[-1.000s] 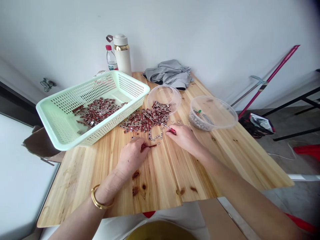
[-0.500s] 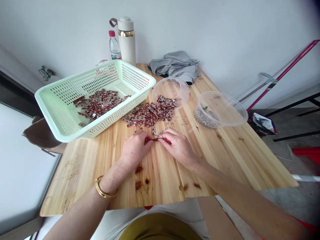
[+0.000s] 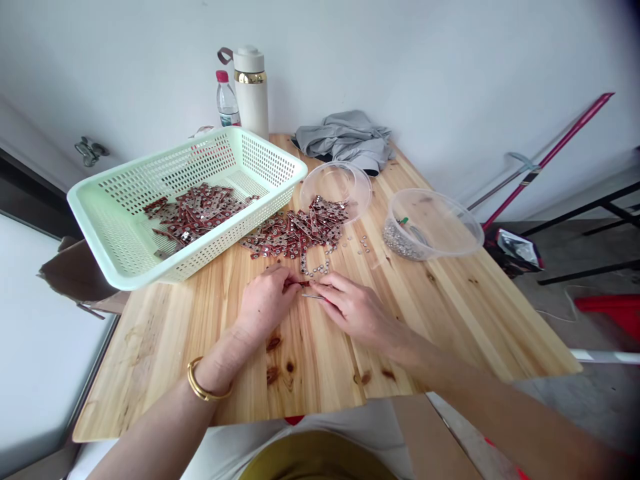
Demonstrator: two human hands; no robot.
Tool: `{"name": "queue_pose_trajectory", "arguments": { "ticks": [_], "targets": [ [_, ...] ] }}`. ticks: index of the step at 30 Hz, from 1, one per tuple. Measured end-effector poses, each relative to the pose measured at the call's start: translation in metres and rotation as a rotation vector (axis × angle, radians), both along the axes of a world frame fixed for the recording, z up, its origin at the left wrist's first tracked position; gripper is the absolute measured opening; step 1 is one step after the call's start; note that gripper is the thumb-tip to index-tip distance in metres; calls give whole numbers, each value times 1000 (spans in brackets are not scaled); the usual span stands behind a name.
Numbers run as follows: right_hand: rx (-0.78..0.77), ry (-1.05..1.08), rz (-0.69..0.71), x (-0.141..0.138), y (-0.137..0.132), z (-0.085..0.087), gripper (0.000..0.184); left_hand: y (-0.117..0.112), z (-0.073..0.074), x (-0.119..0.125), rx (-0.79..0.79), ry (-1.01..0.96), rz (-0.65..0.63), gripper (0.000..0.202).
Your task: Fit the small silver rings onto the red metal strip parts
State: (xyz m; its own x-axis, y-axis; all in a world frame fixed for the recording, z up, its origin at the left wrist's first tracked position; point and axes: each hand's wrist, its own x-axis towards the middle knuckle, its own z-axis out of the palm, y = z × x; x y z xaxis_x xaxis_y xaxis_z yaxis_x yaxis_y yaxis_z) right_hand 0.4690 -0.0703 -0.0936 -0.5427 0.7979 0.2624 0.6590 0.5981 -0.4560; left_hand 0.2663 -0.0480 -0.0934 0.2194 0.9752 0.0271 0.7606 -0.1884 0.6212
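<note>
My left hand [image 3: 267, 299] is closed in a pinch on a small red-brown strip [image 3: 303, 284] just over the table. The fingertips of my right hand [image 3: 353, 308] meet the strip's right end. Tucked in that same hand is a thin metal tool [image 3: 313, 296] with a bit of red on it; its slim end points left below the strip, and its kind is unclear. Small metal nuts [image 3: 319, 270] lie loose beyond my fingers. Behind them a pile of red-brown strips with metal pieces [image 3: 285, 233] spills from a tipped clear plastic tub [image 3: 361, 193].
A pale green basket [image 3: 187, 267] at left holds more strips. To the right stands a clear round tub [image 3: 445, 250] with small metal parts. Grey cloth [image 3: 350, 140], a white flask [image 3: 251, 100] and a water bottle [image 3: 227, 100] are at the back of the wooden table [image 3: 320, 373].
My right fingertips have moved onto the strip's end. The metal tool's tip has swung away from the nuts and now lies lower, beneath the strip. The whole view has shifted slightly.
</note>
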Motion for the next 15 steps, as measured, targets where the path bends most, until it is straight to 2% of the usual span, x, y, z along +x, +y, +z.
{"name": "queue_pose_trajectory", "arguments": {
  "ticks": [2, 3, 5, 7, 11, 15],
  "targets": [
    [-55, 80, -7, 8, 11, 2, 27, 0, -1, -1, 6, -18, -15, 4],
    [-57, 118, -60, 13, 19, 2, 24, 1, -1, -2, 12, -22, -22, 4],
    [35, 152, -258, 22, 38, 1, 18, 1, -2, -3, 32, -21, -27, 5],
    [90, 106, -383, 28, 56, -2, 12, 1, -3, -3, 45, -20, -29, 4],
    [67, -1, -402, 32, 78, -8, 9, 1, -5, -4, 50, -53, -37, 3],
    [124, -56, -366, 24, 72, -4, 9, -1, -6, -4, 52, -79, -30, 3]
  ]
}}
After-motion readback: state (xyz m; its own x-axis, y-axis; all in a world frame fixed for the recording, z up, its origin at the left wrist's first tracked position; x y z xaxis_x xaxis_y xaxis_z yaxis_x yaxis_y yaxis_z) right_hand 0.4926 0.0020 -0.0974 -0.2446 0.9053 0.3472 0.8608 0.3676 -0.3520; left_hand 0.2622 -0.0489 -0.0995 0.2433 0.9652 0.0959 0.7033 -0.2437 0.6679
